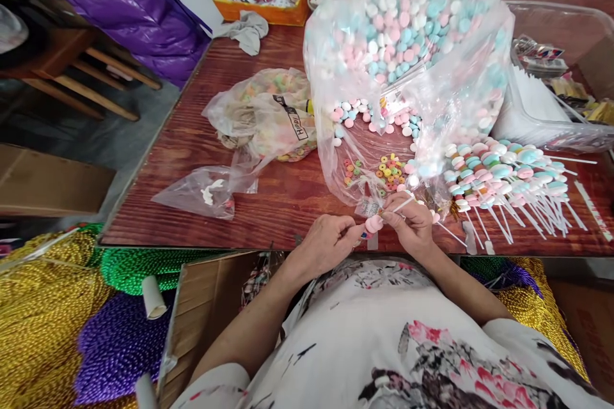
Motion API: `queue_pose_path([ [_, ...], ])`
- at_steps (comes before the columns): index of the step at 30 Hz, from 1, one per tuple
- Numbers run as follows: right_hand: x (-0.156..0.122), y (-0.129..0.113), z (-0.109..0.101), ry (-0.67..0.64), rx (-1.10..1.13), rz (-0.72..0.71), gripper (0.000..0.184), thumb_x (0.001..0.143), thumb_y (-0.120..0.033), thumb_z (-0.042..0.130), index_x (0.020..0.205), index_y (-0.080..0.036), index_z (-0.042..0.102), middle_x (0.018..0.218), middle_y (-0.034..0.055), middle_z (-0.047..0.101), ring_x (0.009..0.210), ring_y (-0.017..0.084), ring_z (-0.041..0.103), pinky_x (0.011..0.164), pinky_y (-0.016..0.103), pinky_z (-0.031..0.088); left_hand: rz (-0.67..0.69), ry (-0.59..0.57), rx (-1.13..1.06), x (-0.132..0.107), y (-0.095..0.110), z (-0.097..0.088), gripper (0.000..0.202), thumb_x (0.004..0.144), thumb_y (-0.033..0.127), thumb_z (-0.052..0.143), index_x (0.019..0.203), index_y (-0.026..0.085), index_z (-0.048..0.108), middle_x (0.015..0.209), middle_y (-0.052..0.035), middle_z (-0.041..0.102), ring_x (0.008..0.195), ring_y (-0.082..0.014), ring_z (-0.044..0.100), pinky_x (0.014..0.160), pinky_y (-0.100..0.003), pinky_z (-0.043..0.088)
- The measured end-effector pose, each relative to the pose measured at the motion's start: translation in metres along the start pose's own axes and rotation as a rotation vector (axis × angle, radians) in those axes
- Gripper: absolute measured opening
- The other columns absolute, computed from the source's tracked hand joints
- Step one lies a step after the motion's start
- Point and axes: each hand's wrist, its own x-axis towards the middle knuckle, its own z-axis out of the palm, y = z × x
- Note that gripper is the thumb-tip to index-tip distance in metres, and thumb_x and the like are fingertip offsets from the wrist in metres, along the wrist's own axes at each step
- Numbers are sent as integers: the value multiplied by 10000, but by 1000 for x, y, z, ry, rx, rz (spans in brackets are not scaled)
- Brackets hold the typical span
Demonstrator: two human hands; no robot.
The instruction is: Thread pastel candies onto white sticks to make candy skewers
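Observation:
At the table's front edge, my left hand (329, 243) pinches the end of a short stack of pink candy-like discs (374, 224), with a bit of blue at its tip. My right hand (410, 223) grips the white stick (405, 203) that runs out of these discs. Just beyond both hands, small ring-shaped pieces (391, 169) in yellow, orange and green lie on the spread mouth of a large clear bag (330, 45). Pink, white and blue discs (407, 32) fill that bag. To the right of my right hand lies a pile of sticks threaded with pastel discs (508, 172).
Left of the large bag sit a knotted bag of coloured pieces (263, 115) and a small clear bag (192, 192). An orange tray (230, 9) and grey cloth (249, 32) are behind. A clear plastic bin (566, 134) stands right. Bead strands (48, 319) hang below left.

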Motion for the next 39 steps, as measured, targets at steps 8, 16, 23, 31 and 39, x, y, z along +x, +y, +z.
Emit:
queue_pose_path([
  [8, 0, -14, -4, -113, -54, -108, 81, 872, -204, 653, 800, -238, 670, 747, 20, 680, 798, 195, 613, 766, 373, 509, -1, -80, 2, -1, 4, 1, 246, 791, 230, 442, 559, 155, 481, 538, 46, 367, 538, -87, 315, 523, -231, 224],
  [16, 3, -40, -24, -260, -70, -152, 101, 906, -160, 574, 860, -229, 632, 792, 33, 668, 838, 195, 618, 785, 370, 491, -22, -96, -103, -7, 10, 0, 224, 735, 218, 451, 604, 123, 605, 544, 34, 431, 540, -86, 348, 503, -209, 237],
  [23, -2, -38, -14, -295, -205, -287, 143, 930, -144, 519, 846, -223, 603, 810, 42, 692, 875, 204, 614, 814, 391, 439, 77, -106, 12, -8, 27, -12, 257, 796, 230, 485, 568, 125, 545, 534, 34, 432, 545, -77, 323, 510, -209, 234],
  [31, -4, -19, 0, -289, 32, -93, 160, 933, -262, 589, 787, -218, 637, 779, 29, 652, 808, 176, 613, 747, 330, 495, 136, -152, 24, -3, 28, -12, 240, 805, 193, 497, 582, 125, 556, 525, 37, 442, 519, -69, 321, 501, -203, 249],
  [39, 12, -11, -24, -355, 216, -109, 92, 920, -243, 620, 887, -248, 706, 784, 19, 711, 953, 209, 609, 879, 410, 500, 225, -198, -299, 8, 11, -31, 541, 574, 392, 866, 1009, 157, 647, 995, -45, 636, 895, -177, 558, 766, -254, 467],
])
